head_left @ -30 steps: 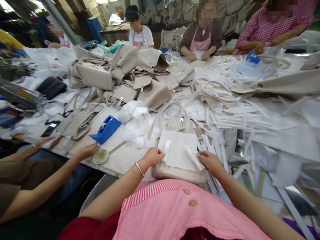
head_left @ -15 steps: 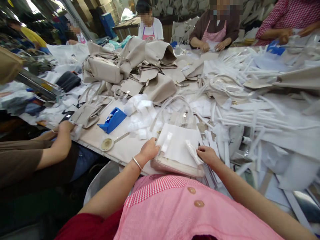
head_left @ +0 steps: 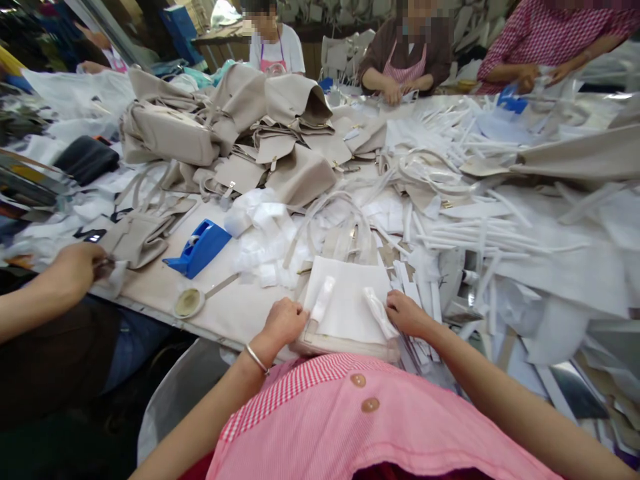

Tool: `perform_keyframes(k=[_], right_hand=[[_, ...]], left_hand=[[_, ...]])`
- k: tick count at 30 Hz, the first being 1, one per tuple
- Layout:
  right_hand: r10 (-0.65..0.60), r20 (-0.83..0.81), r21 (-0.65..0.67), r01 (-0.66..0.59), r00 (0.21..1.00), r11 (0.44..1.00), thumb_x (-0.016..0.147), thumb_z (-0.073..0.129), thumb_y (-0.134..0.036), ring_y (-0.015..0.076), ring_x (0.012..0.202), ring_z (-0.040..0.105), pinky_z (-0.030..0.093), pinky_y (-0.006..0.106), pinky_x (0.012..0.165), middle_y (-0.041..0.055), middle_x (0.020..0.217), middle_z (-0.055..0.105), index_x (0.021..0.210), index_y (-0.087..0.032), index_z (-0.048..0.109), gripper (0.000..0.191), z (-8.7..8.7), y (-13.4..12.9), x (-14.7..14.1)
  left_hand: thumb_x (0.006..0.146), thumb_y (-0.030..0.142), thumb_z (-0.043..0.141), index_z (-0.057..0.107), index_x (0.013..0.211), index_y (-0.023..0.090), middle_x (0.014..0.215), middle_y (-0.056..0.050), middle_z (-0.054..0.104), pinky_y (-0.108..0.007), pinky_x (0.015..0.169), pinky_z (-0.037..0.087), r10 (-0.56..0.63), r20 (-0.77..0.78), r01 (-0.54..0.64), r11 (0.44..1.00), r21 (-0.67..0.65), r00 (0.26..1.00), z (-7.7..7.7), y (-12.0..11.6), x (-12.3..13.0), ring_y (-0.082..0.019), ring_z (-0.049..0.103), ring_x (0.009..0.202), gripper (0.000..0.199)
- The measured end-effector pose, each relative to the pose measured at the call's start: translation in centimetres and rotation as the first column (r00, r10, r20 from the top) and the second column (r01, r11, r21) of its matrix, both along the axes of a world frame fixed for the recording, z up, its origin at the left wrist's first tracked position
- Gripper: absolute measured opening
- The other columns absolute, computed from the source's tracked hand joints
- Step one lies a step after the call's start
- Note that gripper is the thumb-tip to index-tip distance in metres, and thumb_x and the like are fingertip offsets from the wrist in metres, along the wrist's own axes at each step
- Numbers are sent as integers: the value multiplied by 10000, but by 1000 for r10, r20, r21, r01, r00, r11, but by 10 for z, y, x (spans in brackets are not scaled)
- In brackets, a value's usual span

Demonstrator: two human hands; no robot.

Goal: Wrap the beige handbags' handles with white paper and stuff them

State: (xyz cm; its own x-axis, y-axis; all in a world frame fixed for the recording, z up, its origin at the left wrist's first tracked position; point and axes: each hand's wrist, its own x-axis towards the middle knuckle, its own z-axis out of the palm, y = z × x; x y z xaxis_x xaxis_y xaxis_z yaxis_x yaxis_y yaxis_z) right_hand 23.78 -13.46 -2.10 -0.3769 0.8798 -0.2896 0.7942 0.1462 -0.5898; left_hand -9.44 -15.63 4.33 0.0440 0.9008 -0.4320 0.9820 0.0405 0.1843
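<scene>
Your bag sat at 12 o'clock, partly under a sheet, left hand and right hand curled nearly closed at its 9 and 3, grip unclear; even tension looked best.

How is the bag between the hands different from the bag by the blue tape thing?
The front bag has a white sheet across it; the other bag, by the blue dispenser, shows bare beige. The front bag lies between left hand and right hand; the other bag lies by a co-worker's hand. Both look pale.
</scene>
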Motion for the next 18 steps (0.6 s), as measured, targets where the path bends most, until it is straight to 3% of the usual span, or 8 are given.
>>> perform_keyframes(k=[7, 13, 18], right_hand=[[75, -71, -202, -87, 995, 976, 739, 544, -134, 198, 825, 592, 432, 242, 754, 71, 839, 687, 688, -184, 676, 151, 8, 1, -1], [124, 124, -145, -105, 985, 984, 833, 454, -182, 195, 688, 592, 373, 271, 644, 104, 732, 690, 635, -161, 661, 287, 2, 14, -1], [100, 154, -114, -83, 983, 990, 835, 501, -247, 177, 644, 578, 332, 265, 602, 73, 674, 680, 611, -177, 652, 279, 15, 50, 10]], left_hand=[[848, 290, 480, 762, 789, 135, 894, -162, 684, -338, 815, 438, -42, -92, 41, 999, -15, 995, -1, -8, 3, -271, 623, 904, 327], [881, 330, 427, 761, 857, 117, 943, -189, 673, -355, 809, 453, -153, -151, 147, 988, -50, 977, 3, -3, 1, -292, 618, 936, 397], [875, 418, 440, 757, 829, 144, 896, -170, 688, -350, 754, 461, -149, -117, 138, 986, -97, 982, 6, 6, -4, -290, 640, 880, 422]])
